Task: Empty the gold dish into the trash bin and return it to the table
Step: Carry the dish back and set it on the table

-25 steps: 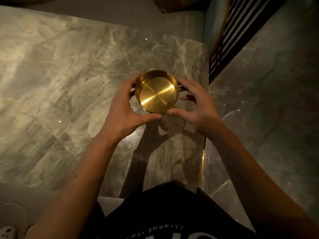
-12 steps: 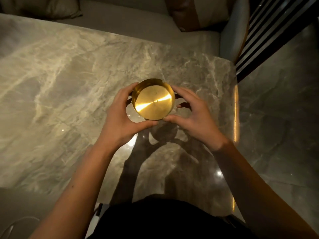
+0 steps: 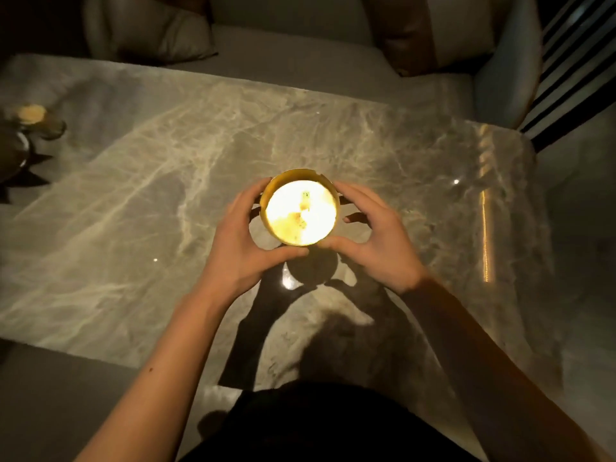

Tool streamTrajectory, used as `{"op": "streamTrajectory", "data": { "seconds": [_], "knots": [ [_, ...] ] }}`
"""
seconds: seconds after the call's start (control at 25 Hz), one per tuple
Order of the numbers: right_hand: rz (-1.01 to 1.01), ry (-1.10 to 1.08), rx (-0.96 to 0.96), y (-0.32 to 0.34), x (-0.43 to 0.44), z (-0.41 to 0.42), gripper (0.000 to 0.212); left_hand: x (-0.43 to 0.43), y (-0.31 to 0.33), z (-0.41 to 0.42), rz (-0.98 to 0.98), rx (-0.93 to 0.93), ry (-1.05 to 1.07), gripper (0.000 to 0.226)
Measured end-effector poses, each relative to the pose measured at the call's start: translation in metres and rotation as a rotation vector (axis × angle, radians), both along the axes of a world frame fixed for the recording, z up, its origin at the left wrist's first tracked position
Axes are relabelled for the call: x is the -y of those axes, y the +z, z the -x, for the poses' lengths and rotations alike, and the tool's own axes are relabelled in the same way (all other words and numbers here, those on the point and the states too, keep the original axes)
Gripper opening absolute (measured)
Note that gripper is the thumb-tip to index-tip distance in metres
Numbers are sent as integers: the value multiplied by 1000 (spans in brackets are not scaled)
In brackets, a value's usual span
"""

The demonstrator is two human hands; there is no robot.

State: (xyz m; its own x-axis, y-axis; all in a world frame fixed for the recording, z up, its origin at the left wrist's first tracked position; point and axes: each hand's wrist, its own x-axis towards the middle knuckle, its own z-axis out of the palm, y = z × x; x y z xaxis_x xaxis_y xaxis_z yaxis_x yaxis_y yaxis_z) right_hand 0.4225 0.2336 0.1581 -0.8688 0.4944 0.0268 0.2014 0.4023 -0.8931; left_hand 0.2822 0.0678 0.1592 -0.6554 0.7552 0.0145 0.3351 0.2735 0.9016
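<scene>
Above the marble table (image 3: 133, 228), I see the gold dish (image 3: 301, 211) held between two bare hands, its shadow falling on the stone just below it, nearer the body. My view from the head camera shows the left hand (image 3: 243, 248) wrapped around the dish's left wall, thumb pressed under the near rim, while the right hand (image 3: 376, 245) cups the right side, thumb meeting the rim close beside the other thumb. Both hands are grasping the dish. Glare floods its inner floor, so I cannot tell whether anything lies inside; a few dark specks show. A small notch breaks the far rim. Beyond the table stands a pale sofa (image 3: 300, 61) with cushions. At the far left edge sit dim objects (image 3: 30, 128) I cannot identify.
</scene>
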Motion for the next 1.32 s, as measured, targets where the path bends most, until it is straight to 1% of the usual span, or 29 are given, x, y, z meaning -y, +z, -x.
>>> {"op": "streamTrajectory", "data": {
  "seconds": [0.2,0.4,0.56,0.68,0.76,0.84,1.0,1.12,1.24,1.32],
  "knots": [
    [48,172,10,-7,25,44,78,46,-1,17,69,-20,173,101],
    [63,277,47,-20,64,93,77,94,-11,49,126,-7,263,105],
    [37,288,82,-34,112,155,78,142,-31,106,125,-13,299,104],
    [13,280,154,-45,158,208,80,187,-50,158,113,24,298,102],
    [34,274,198,-55,199,245,78,228,-61,191,100,-28,265,100],
    [41,309,195,-63,236,277,76,268,-71,218,99,-59,292,102],
    [-16,436,170,-79,305,334,77,344,-93,257,92,-22,426,103],
    [-21,530,182,-95,348,368,77,390,-108,274,87,55,536,104],
    [-38,600,205,-112,382,395,81,425,-121,286,133,95,598,103],
    [-57,630,218,-121,403,413,81,447,-132,296,114,132,634,103]
  ]
}}
